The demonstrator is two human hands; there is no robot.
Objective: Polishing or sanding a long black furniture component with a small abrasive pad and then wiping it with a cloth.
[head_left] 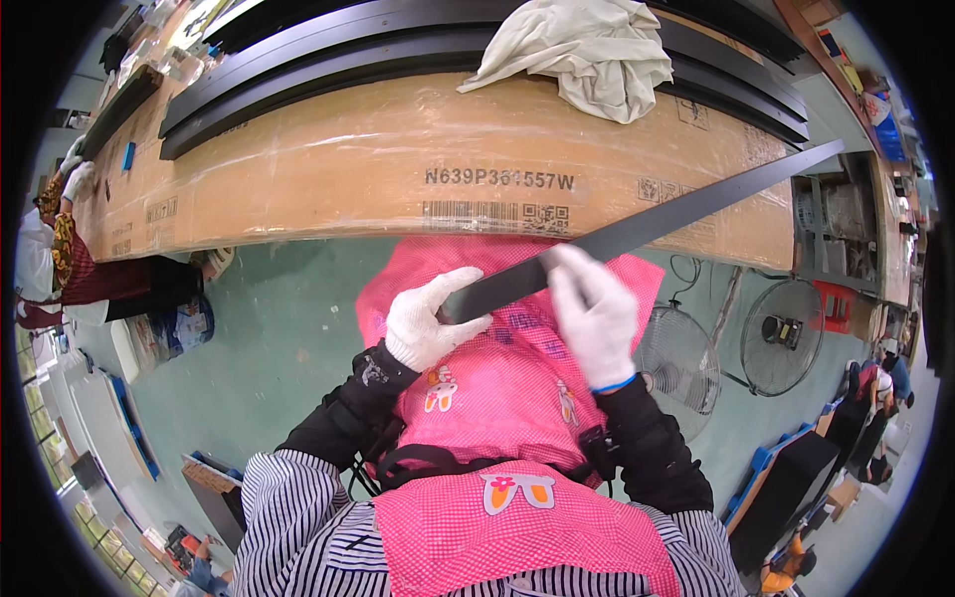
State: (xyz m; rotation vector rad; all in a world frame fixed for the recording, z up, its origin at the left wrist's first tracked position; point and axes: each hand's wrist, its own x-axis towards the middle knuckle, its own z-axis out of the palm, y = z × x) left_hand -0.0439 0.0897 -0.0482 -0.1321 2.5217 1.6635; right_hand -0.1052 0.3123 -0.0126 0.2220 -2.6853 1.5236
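A long, flat black bar [676, 211] runs slantwise from my lap up to the far right, passing over the edge of a cardboard box. At its near end, my left hand [430, 316], in a white glove, is closed with the thumb on one side and the fingers on the other. Farther along the bar, my right hand [597, 316] also wears a white glove and is slightly blurred. Its fingers bend over the bar's edge, gripping it. Beneath the bar, a pink checked apron [497, 368] covers my lap.
The long, film-wrapped cardboard box [338, 169] spans the front. On it lie several black bars [328, 68] and a crumpled whitish cloth [587, 55]. Two floor fans [781, 333] stand at right. Another person's gloved hands [78, 182] are at the box's left end.
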